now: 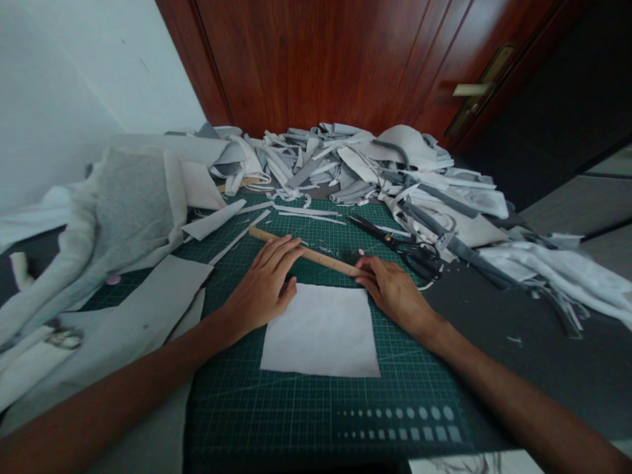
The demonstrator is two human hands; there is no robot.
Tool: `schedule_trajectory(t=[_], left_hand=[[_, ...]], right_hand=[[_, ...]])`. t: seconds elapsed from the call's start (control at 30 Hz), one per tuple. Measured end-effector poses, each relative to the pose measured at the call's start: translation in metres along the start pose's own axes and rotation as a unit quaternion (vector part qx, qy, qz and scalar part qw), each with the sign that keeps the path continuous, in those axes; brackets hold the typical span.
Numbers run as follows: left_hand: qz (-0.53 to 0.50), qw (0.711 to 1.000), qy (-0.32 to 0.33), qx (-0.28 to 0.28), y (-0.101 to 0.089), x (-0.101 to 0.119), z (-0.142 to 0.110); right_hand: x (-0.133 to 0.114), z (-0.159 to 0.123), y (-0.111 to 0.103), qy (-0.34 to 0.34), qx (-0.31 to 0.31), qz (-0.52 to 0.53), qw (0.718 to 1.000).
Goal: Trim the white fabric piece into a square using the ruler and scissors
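A wooden ruler (326,259) lies slantwise on the green cutting mat (247,408), just beyond a roughly square white piece of fabric (320,336). My left hand (269,280) rests on the ruler with its fingers stretched over it, and its thumb is at the fabric's upper left corner. At the ruler's right end, my right hand (392,286) is closed, thumb and fingers pinching the wood. Black scissors (395,243) lie beyond my right hand, blades pointing to the far left. The fabric lies flat, its near edge toward me.
Grey and white fabric scraps (316,158) are heaped along the back, before a reddish wooden door (316,66). Thick grey-white material (131,197) and large grey sheets (143,303) crowd the left. Thin cut strips (309,212) lie on the mat. More scraps (557,263) spread at right.
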State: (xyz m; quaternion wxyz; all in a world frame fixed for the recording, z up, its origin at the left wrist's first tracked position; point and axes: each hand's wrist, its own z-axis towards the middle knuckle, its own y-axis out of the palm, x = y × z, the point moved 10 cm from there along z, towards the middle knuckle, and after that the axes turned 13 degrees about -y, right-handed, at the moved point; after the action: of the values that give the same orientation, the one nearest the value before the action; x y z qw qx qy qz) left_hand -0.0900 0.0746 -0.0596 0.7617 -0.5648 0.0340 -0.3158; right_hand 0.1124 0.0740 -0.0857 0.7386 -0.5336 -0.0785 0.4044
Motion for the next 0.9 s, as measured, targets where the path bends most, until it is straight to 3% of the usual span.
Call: schedule_trajectory(t=[0.23, 0.37, 0.67, 0.9], left_hand=[[0.050, 0.999, 0.012, 0.013, -0.007, 0.002, 0.004], [0.087, 0.995, 0.035, 0.028, -0.016, 0.006, 0.004], [0.070, 0.985, 0.136, -0.082, 0.003, 0.015, -0.011], [-0.031, 0.990, 0.089, -0.106, 0.000, 0.004, -0.006]], right_hand=[[0.002, 0.001, -0.017, 0.028, 0.017, 0.005, 0.999], [-0.003, 0.003, -0.016, -0.020, -0.042, 0.061, 0.997], [-0.015, 0.003, -0.008, -0.113, -0.105, 0.071, 0.986], [-0.017, 0.000, -0.003, -0.105, -0.095, 0.066, 0.988]])
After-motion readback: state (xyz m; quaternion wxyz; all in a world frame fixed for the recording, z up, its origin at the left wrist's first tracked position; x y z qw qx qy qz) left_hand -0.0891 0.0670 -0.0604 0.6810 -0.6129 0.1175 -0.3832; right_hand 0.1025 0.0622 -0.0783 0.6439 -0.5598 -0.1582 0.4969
